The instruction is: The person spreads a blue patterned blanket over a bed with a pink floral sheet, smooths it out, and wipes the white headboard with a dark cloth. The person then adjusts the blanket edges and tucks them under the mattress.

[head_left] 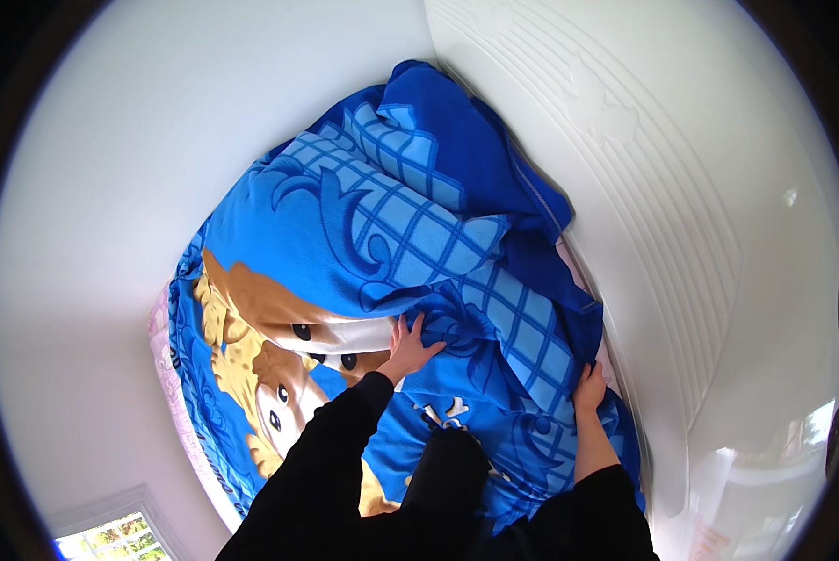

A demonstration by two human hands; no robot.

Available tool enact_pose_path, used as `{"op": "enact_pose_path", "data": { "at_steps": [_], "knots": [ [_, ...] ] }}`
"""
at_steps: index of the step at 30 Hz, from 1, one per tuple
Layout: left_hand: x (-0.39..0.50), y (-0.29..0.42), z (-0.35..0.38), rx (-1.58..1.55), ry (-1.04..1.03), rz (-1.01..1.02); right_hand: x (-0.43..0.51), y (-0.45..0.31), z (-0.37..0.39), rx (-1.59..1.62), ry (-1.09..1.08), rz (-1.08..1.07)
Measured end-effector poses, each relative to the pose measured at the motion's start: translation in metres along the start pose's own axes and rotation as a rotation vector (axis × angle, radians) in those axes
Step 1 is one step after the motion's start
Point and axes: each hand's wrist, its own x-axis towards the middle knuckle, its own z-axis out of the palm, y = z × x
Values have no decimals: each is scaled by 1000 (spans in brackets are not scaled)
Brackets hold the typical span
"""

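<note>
A blue fleece blanket (279,210) with cartoon animals and a checked border covers the mattress before me. Its far part is bunched into folds, with a dark blue edge showing. My left hand (410,348) lies on a fold near the middle, fingers spread, pressing on the cloth. On the right, my right hand (589,390) grips the dark blue blanket edge beside the bed's white headboard or side panel (644,231). My knee, in dark cloth, rests on the blanket below my hands.
Pink patterned bedding (170,372) shows along the left edge of the bed. A pale wall (97,210) runs close along the left and far sides. The white panel with raised ridges rises on the right. A window (118,536) is at the lower left.
</note>
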Motion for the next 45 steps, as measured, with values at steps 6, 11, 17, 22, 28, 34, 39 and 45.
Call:
{"op": "enact_pose_path", "data": {
  "at_steps": [6, 11, 17, 22, 28, 34, 39, 45],
  "knots": [
    [4, 12, -7, 76, 18, -45, 5, -8, -2, -52, -46, 47],
    [-10, 14, 5, 56, 172, -61, 8, -13, -13, -18, -51, 60],
    [-50, 48, 46, -367, 156, -488, -13, -2, -62, 448, 130, 62],
    [-28, 71, 81, -357, 54, -712, -29, 9, -62, 658, -116, 38],
    [-16, 69, 90, -301, 19, -737, 18, 31, -18, 291, -192, 17],
    [-5, 73, 98, -268, 7, -730, 19, 31, -23, -127, -65, -168],
    [-11, 72, 85, -190, -26, -827, 26, -155, -93, 165, 110, -459],
    [-8, 67, 53, -287, -335, -676, 126, -140, 28, 847, -569, 659]
  ]
}}
